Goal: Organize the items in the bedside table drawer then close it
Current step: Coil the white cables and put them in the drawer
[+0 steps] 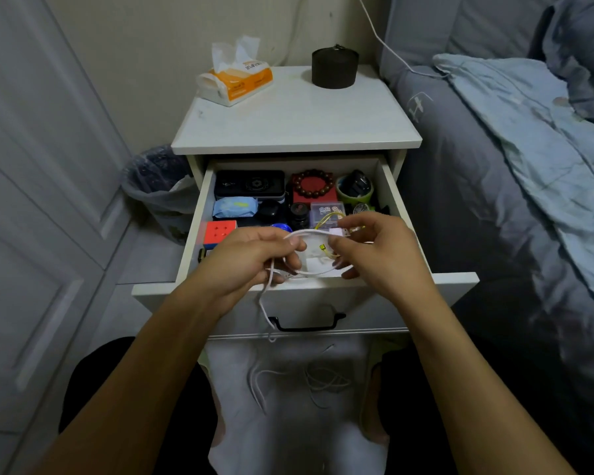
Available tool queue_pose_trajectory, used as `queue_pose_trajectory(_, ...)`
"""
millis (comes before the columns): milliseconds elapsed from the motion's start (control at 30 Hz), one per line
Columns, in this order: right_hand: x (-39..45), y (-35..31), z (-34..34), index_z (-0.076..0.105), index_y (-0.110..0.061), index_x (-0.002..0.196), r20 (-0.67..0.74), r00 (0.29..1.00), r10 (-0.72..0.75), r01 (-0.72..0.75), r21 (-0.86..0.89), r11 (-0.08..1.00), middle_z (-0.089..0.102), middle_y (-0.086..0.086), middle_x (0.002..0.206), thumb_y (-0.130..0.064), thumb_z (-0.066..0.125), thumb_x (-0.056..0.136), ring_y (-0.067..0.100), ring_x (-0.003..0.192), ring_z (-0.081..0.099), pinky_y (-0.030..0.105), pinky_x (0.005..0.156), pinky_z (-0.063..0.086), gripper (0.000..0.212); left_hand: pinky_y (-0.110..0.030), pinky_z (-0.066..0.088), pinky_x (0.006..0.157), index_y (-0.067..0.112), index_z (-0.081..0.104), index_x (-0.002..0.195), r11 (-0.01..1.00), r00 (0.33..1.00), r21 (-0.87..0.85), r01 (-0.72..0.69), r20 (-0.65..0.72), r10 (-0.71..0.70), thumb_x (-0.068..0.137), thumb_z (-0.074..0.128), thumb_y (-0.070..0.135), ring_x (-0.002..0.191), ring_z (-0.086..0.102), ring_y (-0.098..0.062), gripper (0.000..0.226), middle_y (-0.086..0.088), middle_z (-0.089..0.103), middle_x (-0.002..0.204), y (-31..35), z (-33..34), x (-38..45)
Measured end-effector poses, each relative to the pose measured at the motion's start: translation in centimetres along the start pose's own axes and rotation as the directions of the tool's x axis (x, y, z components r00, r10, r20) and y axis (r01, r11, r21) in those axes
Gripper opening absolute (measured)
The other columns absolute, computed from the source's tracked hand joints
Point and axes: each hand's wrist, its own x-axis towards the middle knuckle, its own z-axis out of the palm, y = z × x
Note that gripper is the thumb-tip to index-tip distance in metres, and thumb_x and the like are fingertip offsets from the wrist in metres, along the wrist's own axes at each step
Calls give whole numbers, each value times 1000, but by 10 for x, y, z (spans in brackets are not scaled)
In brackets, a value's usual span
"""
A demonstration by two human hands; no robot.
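The white bedside table's drawer [199, 214] stands pulled out. Over its front, my left hand [251, 258] and my right hand [381, 248] both grip a looped white cable [309, 233]; its loose end hangs down past the black drawer handle [306, 323]. A thin yellow cable [326, 219] loops near my right fingers. Inside the drawer lie a black case [249, 183], a brown bead bracelet [314, 183] on a red box, a green cup [354, 193], a blue packet [235, 206], a red puzzle cube [220, 231], a small dark jar [299, 214] and a clear plastic box [326, 210].
A tissue pack [235, 80] and a dark round tin [335, 66] stand on the table top [295, 121]. A lined bin [158, 186] sits left of the table, a bed [511, 166] on the right, a panelled door on the left. More white cables [323, 382] lie on my lap.
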Motion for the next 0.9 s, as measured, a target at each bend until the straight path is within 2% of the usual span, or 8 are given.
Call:
queue_pose_trajectory(67, 0, -1, -1, 65, -9, 104, -34, 999, 24, -25, -9, 1000, 71, 7, 75, -7, 67, 87, 17, 53, 70, 31, 53, 59, 17, -19, 48, 54, 5, 71, 94, 996, 999, 82, 20, 26, -22, 94, 61, 10, 64, 65, -12, 11, -5, 71, 71, 1, 1, -1)
queue_pose_trajectory(167, -1, -3, 0, 61, -12, 111, -105, 994, 34, -34, 2, 999, 71, 6, 70, -5, 60, 90, 16, 51, 69, 30, 53, 59, 22, -17, 46, 47, 3, 69, 102, 996, 996, 55, 73, 49, -76, 92, 60, 2, 61, 66, -14, 14, -11, 74, 77, 5, 2, -3)
queue_pose_trajectory(300, 0, -6, 0, 67, -18, 80, -204, 979, 31, -28, 18, 999, 70, 1, 64, -8, 55, 90, 15, 60, 70, 35, 64, 61, 19, -21, 49, 52, 4, 72, 97, 997, 997, 41, 69, 17, -69, 89, 56, -3, 61, 63, -14, 20, -10, 68, 67, 4, -2, -2)
queue_pose_trajectory(400, 4, -10, -3, 67, -7, 77, -79, 968, 237, -210, 261, 942, 67, 11, 66, -4, 49, 90, 23, 61, 68, 36, 66, 59, 22, -31, 52, 73, 6, 74, 80, 979, 999, -198, 54, 16, -52, 92, 54, 4, 65, 64, -16, 23, -4, 54, 54, 4, -4, 1)
queue_pose_trajectory(467, 7, -11, -5, 68, -2, 80, 64, 945, 321, -324, 335, 885, 66, 18, 73, 0, 45, 87, 25, 61, 68, 39, 69, 60, 24, -34, 51, 79, 4, 70, 84, 945, 999, -323, 39, 14, -37, 95, 54, 12, 66, 65, -19, 21, 0, 44, 49, 4, -7, 1)
queue_pose_trajectory(634, 3, -9, 1, 67, 2, 91, 227, 965, 130, -186, 248, 951, 64, 5, 64, -13, 56, 95, 19, 60, 66, 32, 62, 56, 20, -30, 51, 64, 4, 69, 87, 974, 1000, -227, 15, 10, -13, 100, 48, 18, 53, 55, -18, 29, 1, 32, 47, 2, -3, 1)
queue_pose_trajectory(767, -2, -10, 1, 70, -4, 91, 203, 979, 12, -39, 131, 991, 44, 6, 53, -18, 52, 99, 13, 42, 46, 25, 43, 43, 23, -29, 52, 60, 6, 73, 83, 987, 999, -157, 34, 26, -30, 99, 51, 23, 51, 51, -18, 32, -1, 34, 47, 0, 1, 0)
queue_pose_trajectory(900, -4, -13, -1, 71, -8, 84, 179, 982, -61, 30, 170, 985, 38, 5, 49, -25, 50, 100, 14, 43, 41, 27, 45, 44, 31, -31, 51, 63, 5, 72, 88, 931, 993, -352, 93, 100, -62, 94, 54, 25, 47, 47, -14, 28, 2, 31, 45, 7, 4, -4)
